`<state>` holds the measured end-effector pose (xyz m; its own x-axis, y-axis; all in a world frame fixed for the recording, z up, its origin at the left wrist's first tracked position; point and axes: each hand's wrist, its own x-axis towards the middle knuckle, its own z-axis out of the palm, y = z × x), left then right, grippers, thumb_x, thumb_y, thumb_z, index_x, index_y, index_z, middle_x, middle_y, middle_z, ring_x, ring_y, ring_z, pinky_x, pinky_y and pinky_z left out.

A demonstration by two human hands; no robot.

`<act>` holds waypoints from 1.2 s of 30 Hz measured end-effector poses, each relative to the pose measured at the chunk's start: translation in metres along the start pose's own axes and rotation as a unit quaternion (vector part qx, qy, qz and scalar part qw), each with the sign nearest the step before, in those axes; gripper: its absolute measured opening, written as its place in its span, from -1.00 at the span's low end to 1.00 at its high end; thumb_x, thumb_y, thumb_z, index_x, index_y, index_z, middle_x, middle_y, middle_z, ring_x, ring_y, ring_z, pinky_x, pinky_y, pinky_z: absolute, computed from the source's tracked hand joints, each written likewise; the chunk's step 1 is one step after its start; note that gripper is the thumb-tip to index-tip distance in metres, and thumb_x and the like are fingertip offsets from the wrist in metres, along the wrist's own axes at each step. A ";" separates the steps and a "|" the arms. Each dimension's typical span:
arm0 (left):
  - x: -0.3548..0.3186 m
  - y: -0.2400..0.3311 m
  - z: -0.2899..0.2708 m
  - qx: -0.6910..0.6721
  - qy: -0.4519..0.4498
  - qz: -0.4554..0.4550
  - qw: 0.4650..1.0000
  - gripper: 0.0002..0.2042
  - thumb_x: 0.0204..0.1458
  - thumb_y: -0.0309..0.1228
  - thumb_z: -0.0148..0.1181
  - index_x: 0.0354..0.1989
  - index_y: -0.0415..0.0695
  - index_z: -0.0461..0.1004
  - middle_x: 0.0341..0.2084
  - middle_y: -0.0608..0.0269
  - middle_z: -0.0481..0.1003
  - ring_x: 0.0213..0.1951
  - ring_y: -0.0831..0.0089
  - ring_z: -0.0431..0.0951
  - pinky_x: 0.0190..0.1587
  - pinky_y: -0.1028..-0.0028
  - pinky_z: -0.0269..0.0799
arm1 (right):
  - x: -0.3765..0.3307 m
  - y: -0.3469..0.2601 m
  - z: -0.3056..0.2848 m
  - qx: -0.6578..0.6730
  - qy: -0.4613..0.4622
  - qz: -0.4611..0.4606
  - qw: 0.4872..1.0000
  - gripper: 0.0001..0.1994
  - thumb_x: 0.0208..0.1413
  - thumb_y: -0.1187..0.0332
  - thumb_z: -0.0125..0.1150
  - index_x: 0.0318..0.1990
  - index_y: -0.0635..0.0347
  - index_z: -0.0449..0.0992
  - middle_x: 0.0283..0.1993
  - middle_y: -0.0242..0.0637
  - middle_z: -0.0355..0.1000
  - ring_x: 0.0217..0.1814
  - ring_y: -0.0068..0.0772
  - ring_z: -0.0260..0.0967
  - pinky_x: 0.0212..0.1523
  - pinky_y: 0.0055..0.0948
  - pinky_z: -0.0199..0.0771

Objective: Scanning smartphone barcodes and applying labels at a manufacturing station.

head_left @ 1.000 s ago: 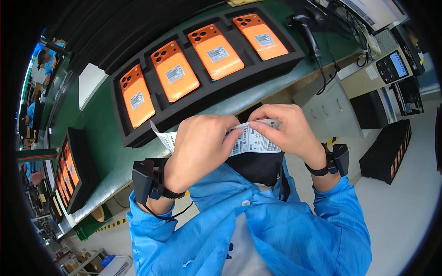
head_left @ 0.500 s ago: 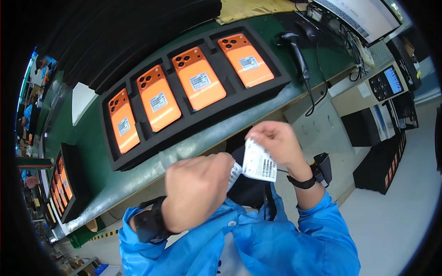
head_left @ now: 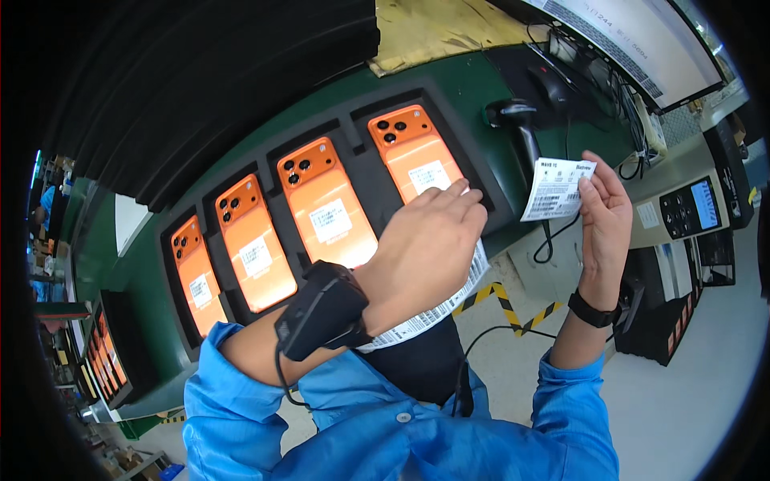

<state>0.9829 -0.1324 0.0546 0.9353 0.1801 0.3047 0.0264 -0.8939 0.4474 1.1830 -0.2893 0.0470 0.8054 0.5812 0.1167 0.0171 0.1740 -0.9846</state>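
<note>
My right hand [head_left: 603,210] pinches a white printed label [head_left: 557,191] between thumb and fingers, held up beside the barcode scanner. My left hand [head_left: 433,244] reaches over the lower end of the rightmost orange phone [head_left: 405,152], fingertips at its edge. A long white strip of labels [head_left: 433,317] hangs beneath the left hand, which appears to grip it; the grip itself is hidden. Other orange phones [head_left: 327,196] lie camera side up in the black foam tray [head_left: 361,156], each with a white sticker on its back.
A black barcode scanner [head_left: 521,132] stands on the green bench right of the tray. Beyond it are a monitor [head_left: 634,40] and cables. A label printer [head_left: 682,212] sits at the right. Another tray of phones [head_left: 108,353] is at the far left; stacked black trays [head_left: 216,72] rise behind.
My left hand has moved up and right over the rightmost phone, with the label strip trailing. The right hand has carried its label up and right, apart from the left. The view has shifted.
</note>
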 end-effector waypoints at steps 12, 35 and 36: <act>0.000 -0.017 0.022 0.028 0.035 0.058 0.997 -0.78 -0.09 -0.50 0.14 -0.23 -0.28 0.43 -0.07 -0.08 0.48 0.14 0.03 0.42 0.21 0.20 0.28 | 0.037 0.022 -0.003 -0.143 0.072 0.009 0.987 -0.81 0.18 0.39 0.27 -0.11 0.31 0.57 -0.35 -0.41 0.50 -0.42 -0.74 0.34 -0.47 -0.73 0.29; 0.001 -0.003 0.002 0.067 0.176 0.041 0.981 -0.86 -0.15 -0.54 0.17 -0.38 -0.22 0.39 -0.20 0.08 0.47 -0.09 0.13 0.48 0.04 0.14 0.37 | 0.079 0.030 0.074 -0.070 -0.118 0.019 0.990 -0.78 0.11 0.41 0.32 -0.14 0.34 0.57 -0.36 -0.41 0.53 -0.40 -0.73 0.36 -0.42 -0.68 0.31; 0.001 -0.003 0.002 0.054 0.178 0.037 0.982 -0.86 -0.14 -0.54 0.17 -0.37 -0.22 0.39 -0.21 0.08 0.46 -0.09 0.14 0.48 0.03 0.15 0.36 | 0.081 0.033 0.083 -0.121 -0.150 0.026 0.981 -0.78 0.09 0.41 0.33 -0.16 0.35 0.58 -0.37 -0.40 0.54 -0.40 -0.71 0.37 -0.41 -0.67 0.33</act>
<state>0.9840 -0.1303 0.0521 0.7533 0.2273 0.6172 0.0173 -0.9449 0.3268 1.1995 -0.1711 0.0351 0.5986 0.7986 0.0630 0.1494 -0.0340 -0.9882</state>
